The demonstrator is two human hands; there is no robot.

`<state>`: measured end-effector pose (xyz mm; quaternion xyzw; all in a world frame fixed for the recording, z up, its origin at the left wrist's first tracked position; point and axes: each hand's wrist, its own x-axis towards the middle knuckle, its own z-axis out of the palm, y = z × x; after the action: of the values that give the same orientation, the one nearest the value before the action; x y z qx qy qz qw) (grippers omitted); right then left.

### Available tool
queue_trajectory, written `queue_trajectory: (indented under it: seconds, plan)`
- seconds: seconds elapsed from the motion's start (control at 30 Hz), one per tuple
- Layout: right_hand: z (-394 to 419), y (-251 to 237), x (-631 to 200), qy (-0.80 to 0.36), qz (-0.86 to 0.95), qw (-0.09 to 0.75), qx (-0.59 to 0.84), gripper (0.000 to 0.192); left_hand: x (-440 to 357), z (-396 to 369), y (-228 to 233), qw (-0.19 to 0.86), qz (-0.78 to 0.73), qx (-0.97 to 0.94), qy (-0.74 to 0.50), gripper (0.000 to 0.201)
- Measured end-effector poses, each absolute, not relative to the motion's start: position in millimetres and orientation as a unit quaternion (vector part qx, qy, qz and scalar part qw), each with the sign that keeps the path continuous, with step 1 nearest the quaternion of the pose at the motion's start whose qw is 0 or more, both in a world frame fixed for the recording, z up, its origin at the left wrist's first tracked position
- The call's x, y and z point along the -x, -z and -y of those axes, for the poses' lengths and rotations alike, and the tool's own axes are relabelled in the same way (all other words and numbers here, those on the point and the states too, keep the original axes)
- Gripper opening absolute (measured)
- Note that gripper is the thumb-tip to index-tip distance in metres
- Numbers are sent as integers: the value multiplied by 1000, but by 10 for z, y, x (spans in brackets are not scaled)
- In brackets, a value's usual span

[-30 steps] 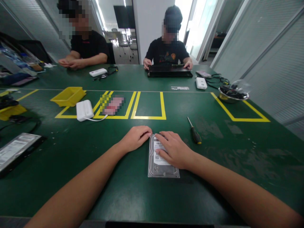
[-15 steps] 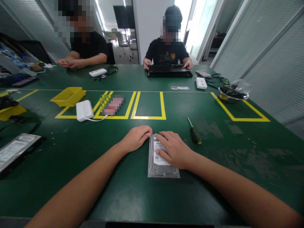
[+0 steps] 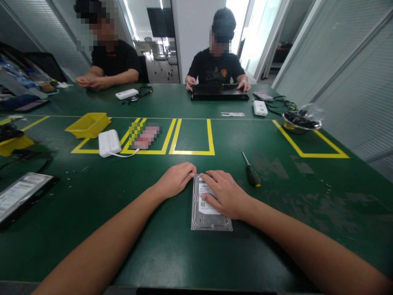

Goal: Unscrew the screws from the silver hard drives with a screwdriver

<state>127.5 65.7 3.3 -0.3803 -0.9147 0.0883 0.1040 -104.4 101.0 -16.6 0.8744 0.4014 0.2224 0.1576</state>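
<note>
A silver hard drive [image 3: 206,215] with a white label lies flat on the green table [image 3: 172,246] in front of me. My right hand [image 3: 225,192] rests palm down on its upper half, fingers spread over the label. My left hand [image 3: 176,178] lies just left of the drive's far corner, fingers curled, fingertips touching the drive's edge. A screwdriver [image 3: 251,170] with a black and yellow handle lies on the table to the right of my right hand.
Yellow tape boxes [image 3: 193,137] mark the table's middle. A yellow bin [image 3: 88,124], a white box [image 3: 109,142], another drive in a tray [image 3: 21,196] at left, a metal bowl [image 3: 301,122] at right. Two people sit across, one with hands on a black device [image 3: 219,93].
</note>
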Motion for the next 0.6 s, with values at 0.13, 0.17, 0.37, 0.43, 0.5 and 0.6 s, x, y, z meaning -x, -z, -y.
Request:
queue_trajectory:
  seconds: [0.13,0.17,0.37,0.43,0.5,0.6]
  plan:
    - [-656,-25,-1272,-87,916,102,379,57,1044,-1014,185,148,-402,-878,-213,18]
    - [-656,-23,-1272,-87,916,101,379,57,1043,-1015,189,146,-403,-879,-211,17]
    - [-656,-25,-1275,-82,916,100,379,57,1039,-1006,180,143,-405,-879,-206,16]
    - [-654,-29,-1274,-79,917,99,379,57,1038,-999,178,142,-407,-879,-206,16]
    - [-651,-36,-1272,-75,917,98,380,57,1037,-994,183,141,-408,-878,-205,16]
    - [-647,-46,-1267,-67,917,97,380,57,1036,-994,198,139,-412,-877,-205,17]
